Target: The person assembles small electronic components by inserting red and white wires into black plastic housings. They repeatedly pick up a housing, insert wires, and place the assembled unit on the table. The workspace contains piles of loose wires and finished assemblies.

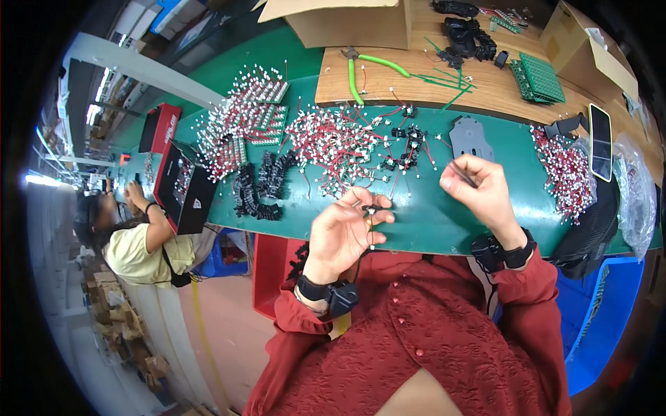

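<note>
My left hand [343,230], palm turned up, pinches a small black part [372,208] between thumb and fingers. From that part a short thin wire hangs down to a white connector [372,247]. Farther right, my right hand [480,191] is closed on a slim dark tool [463,173], whose kind I cannot make out. The two hands are apart, both over the near edge of the green work surface [423,225]. Beyond my left hand lies a heap of red and black wires with white connectors [336,145]. A grey plate [472,137] lies just past my right hand.
Strips of black parts [260,184] and wired green boards [253,114] stand left. Green-handled cutters [352,69] lie at the back. Rightward are another wire heap [563,177] and a phone [600,142]. A co-worker [149,243] sits far left. A blue bin [603,319] stands low right.
</note>
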Motion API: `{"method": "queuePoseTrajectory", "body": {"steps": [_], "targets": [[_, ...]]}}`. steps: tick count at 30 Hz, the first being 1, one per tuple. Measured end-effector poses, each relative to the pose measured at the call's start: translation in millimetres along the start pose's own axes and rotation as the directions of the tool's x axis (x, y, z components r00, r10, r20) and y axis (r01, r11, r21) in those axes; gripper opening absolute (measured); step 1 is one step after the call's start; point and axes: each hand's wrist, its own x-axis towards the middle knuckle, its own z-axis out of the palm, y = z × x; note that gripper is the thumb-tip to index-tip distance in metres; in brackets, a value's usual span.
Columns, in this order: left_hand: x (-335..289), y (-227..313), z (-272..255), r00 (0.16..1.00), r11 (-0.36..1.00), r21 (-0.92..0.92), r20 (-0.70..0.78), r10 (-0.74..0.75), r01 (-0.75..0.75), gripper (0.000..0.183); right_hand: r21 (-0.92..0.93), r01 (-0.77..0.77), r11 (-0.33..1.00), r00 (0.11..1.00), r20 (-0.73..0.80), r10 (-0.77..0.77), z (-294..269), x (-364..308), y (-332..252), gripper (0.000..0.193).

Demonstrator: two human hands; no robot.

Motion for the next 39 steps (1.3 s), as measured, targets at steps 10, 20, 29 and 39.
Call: {"method": "queuePoseTrajectory", "body": {"steps": [10,20,29,39], "targets": [[38,11,18,0.848,-0.707,0.708,0.381,0.370,-0.010,0.075,0.009,0.059,0.998,0.994,-0.097,-0.058,-12,-2,18,0.011],[89,20,41,0.934,-0.776,0.592,0.357,0.010,-0.218,0.078,-0.162,0.177,0.971,0.978,-0.079,-0.192,-10,-7,18,0.008],[121,14,44,0.839,-0.862,0.361,0.530,-0.124,-0.355,0.060,-0.315,0.259,0.913,0.958,-0.039,-0.285,-11,-8,21,0.008],[124,16,36,0.678,-0.788,0.156,0.624,-0.389,-0.596,0.021,-0.384,0.344,0.857,0.925,-0.016,-0.378,-10,-10,21,0.010]]}}
